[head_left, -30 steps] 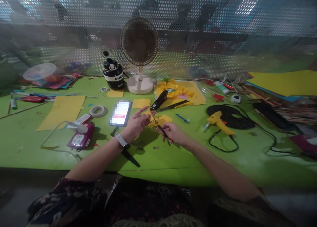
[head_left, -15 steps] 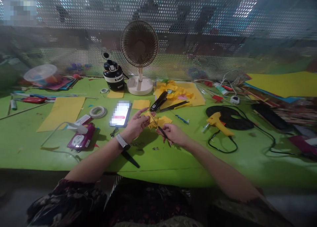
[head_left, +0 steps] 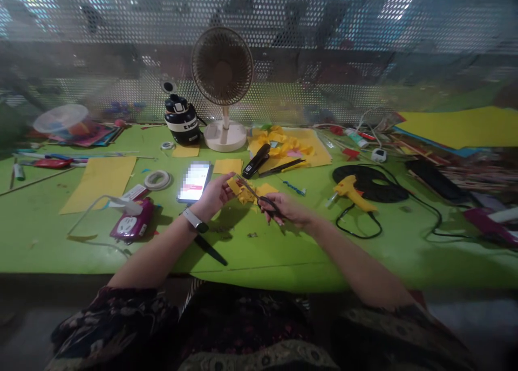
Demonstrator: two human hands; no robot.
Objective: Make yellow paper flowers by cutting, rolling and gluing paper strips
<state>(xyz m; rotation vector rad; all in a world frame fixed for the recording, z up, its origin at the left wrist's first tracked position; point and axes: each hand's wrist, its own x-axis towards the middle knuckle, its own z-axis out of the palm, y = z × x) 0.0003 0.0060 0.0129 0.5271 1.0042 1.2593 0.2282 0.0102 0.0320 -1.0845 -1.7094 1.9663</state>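
Note:
Between the thumb and fingers of my left hand [head_left: 214, 197] is a small piece of yellow paper [head_left: 233, 185]. My right hand [head_left: 286, 209] grips the dark handles of a pair of scissors [head_left: 270, 205]. Their blades point up and left, reaching to the yellow piece; whether they touch it I cannot tell. Below and beside the blades lie yellow paper scraps [head_left: 265, 189] on the green table [head_left: 259, 252]. A black stapler [head_left: 256, 160] rests just beyond my hands, and a lit phone [head_left: 195, 182] lies left of them.
A glue gun [head_left: 353, 193] with its cord lies at right. Yellow paper pieces [head_left: 289, 140] are heaped on a sheet at the back. Behind stand a fan [head_left: 224, 139] and a black bottle [head_left: 182, 124]. At left are a tape roll [head_left: 157, 180] and a purple power strip [head_left: 133, 220].
The scissors now show more openly, their handles tilted toward me. My left hand has drawn slightly left with the yellow piece standing out from its fingers. The whole view has shifted slightly.

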